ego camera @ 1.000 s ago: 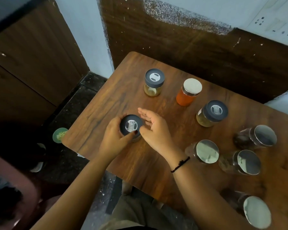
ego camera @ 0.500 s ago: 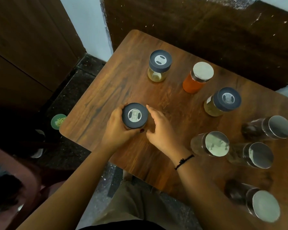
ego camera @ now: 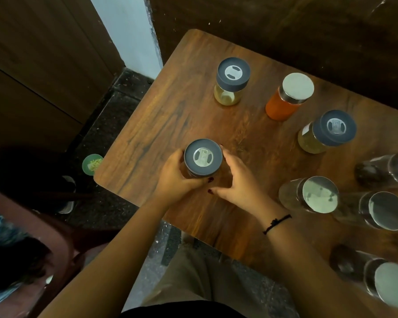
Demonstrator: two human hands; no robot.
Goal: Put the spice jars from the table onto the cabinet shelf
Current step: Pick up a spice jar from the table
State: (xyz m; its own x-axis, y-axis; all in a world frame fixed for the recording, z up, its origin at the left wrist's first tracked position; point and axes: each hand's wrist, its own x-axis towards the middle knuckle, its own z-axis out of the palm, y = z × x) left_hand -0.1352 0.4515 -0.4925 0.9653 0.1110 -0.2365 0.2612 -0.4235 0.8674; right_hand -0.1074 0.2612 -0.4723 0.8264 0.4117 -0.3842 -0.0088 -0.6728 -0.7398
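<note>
At lower centre of the frame, a dark-lidded spice jar (ego camera: 203, 157) stands upright on the wooden table (ego camera: 170, 115). Lid marking is too blurred to read. Both hands are clamped on it: the left hand (ego camera: 175, 177) grips its left side, the right hand (ego camera: 237, 180) curls round its right. A second ago the right fingers lay over the lid.

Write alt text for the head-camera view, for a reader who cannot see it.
The left hand and right hand grip a grey-lidded spice jar at a wooden table. Seven other jars, one orange, stand on it.
</note>
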